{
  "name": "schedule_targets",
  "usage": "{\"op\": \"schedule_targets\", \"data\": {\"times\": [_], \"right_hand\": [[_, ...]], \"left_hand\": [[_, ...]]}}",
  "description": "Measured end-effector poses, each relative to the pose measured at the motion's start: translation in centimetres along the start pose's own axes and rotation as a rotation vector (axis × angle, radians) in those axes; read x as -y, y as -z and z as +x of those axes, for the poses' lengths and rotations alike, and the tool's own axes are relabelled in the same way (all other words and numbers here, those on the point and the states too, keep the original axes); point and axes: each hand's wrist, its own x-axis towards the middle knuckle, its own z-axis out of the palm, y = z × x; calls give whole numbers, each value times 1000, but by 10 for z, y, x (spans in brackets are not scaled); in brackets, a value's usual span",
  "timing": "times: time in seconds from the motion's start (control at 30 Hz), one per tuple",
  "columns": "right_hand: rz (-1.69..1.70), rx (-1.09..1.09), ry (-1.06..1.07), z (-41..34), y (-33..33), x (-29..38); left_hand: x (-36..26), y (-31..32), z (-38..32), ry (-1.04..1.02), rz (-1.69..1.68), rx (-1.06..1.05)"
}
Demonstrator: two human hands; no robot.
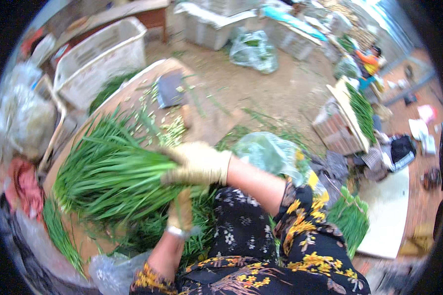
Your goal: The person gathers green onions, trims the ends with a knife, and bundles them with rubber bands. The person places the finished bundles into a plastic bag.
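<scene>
A large bundle of long green leaves, likely garlic chives (114, 169), is gripped near one end by my right hand (197, 162) in a pale work glove. Its leaves spread leftward over a tan work surface (92, 236). My left hand (181, 210), also gloved, with a silver band at the wrist, is just below the gripped end. Its fingers are blurred and partly hidden behind the greens. Beyond the bundle lies a cleaver (171, 89) with a dark blade and wooden handle, beside chopped pale stem ends (171, 132).
A white plastic crate (99, 59) stands at the far left. Clear bags of greens (254, 51) rest on the floor. More chives (349, 221) are by a white board (385, 217) at right. A person in orange (371, 61) sits farther off.
</scene>
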Motion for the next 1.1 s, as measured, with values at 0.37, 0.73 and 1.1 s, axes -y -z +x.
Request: {"op": "schedule_targets", "data": {"times": [0.37,0.73,1.1], "right_hand": [[1397,-304,-432,-88,-211,23],[1329,-310,-419,-90,-228,7],[523,-201,-431,-82,-187,51]], "left_hand": [[-54,30,-122,-33,178,-122],[-16,81,-118,237,-334,-82],[-22,71,-116,112,-125,-15]]}}
